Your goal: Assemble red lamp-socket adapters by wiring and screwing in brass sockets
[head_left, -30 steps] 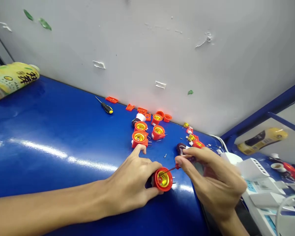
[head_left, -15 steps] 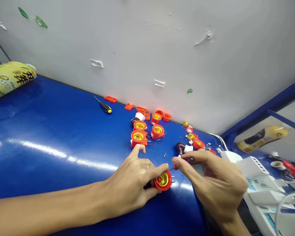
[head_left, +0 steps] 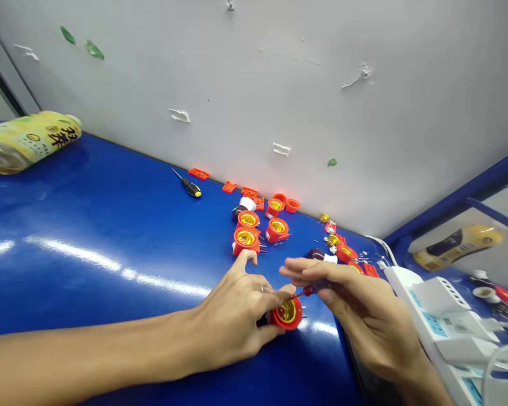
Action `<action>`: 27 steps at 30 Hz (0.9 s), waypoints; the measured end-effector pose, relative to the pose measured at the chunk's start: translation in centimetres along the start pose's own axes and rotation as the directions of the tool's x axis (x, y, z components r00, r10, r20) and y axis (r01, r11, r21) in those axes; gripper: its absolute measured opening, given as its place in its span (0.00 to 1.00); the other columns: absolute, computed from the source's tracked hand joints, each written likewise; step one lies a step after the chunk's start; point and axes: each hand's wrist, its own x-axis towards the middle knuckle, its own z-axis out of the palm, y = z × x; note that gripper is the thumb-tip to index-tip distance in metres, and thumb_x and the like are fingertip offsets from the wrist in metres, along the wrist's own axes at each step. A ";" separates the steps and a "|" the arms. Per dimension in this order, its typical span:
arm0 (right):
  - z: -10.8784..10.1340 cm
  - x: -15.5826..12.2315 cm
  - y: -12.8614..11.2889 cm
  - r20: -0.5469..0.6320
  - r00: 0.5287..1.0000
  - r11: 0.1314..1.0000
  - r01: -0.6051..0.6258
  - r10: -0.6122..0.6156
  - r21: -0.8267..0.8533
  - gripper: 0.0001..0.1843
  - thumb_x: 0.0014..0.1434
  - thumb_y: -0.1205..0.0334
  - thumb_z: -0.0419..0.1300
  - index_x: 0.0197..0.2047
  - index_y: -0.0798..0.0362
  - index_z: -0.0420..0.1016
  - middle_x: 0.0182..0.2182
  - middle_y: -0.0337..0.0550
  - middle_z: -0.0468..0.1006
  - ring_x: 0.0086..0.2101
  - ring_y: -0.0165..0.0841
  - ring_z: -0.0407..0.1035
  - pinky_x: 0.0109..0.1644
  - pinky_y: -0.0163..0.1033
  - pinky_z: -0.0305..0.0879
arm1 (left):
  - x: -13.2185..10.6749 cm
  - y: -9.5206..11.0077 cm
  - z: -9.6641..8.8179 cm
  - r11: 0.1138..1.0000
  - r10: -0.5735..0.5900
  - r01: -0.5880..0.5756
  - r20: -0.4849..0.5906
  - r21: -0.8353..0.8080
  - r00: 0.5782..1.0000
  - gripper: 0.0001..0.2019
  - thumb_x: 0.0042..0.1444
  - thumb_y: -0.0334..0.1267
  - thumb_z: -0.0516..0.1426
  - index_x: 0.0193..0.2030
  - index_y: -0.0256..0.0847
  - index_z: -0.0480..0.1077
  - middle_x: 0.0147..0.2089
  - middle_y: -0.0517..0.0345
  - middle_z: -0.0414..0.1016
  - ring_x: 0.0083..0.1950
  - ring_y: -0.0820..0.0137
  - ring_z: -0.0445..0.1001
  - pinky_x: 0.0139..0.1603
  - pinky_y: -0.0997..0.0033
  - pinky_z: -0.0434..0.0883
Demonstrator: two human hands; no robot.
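My left hand (head_left: 248,310) grips a red lamp socket (head_left: 288,324) with a brass-coloured threaded inside, keeping it on the blue table. Metal pins jut from the socket's right side. In my right hand (head_left: 364,316) lies a small screwdriver (head_left: 308,291) with a red collar; its handle is mostly covered by the palm and thumb, while the fingers stretch out straight above it. The shaft points left to the socket's upper rim, by my left fingertips. Whether the tip sits in a screw cannot be made out.
Several red sockets (head_left: 246,239) stand beyond my left hand. A black-and-yellow screwdriver (head_left: 190,187) lies farther back. Loose red parts (head_left: 346,254) lie at right, near a white power strip (head_left: 429,316) with chargers. A yellow bottle (head_left: 34,141) rests at far left against the wall.
My right fingers have gone from a pinch on the screwdriver to stretched out, its handle now against the palm. The left hand keeps its grip on the socket. The view has shifted slightly.
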 end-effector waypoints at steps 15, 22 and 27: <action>-2.1 -0.5 -1.0 -0.030 0.983 0.979 0.177 -0.181 -0.100 0.15 0.62 0.75 0.66 0.50 0.50 0.76 0.39 0.41 0.88 0.36 0.36 0.85 0.39 0.32 0.83 | -0.3 0.3 -0.1 0.995 0.095 -0.094 -0.054 0.016 0.994 0.21 0.68 0.33 0.62 0.64 0.38 0.64 0.41 0.54 0.87 0.41 0.61 0.84 0.62 0.43 0.59; -1.7 -0.1 -0.9 -0.087 0.980 0.978 0.166 -0.177 -0.125 0.08 0.65 0.71 0.66 0.47 0.52 0.77 0.38 0.38 0.87 0.36 0.31 0.84 0.41 0.28 0.82 | -0.2 0.2 -0.2 0.997 0.078 -0.078 -0.064 0.007 0.995 0.21 0.67 0.33 0.62 0.64 0.39 0.65 0.41 0.55 0.86 0.40 0.63 0.84 0.62 0.46 0.58; -1.9 -0.7 -0.8 -0.142 0.979 0.989 0.139 -0.145 -0.055 0.15 0.63 0.76 0.64 0.50 0.50 0.76 0.38 0.41 0.87 0.38 0.36 0.84 0.41 0.36 0.84 | -0.3 0.1 -0.2 0.998 0.070 -0.069 -0.056 0.007 0.996 0.20 0.67 0.33 0.63 0.63 0.39 0.66 0.41 0.54 0.86 0.40 0.62 0.84 0.63 0.45 0.59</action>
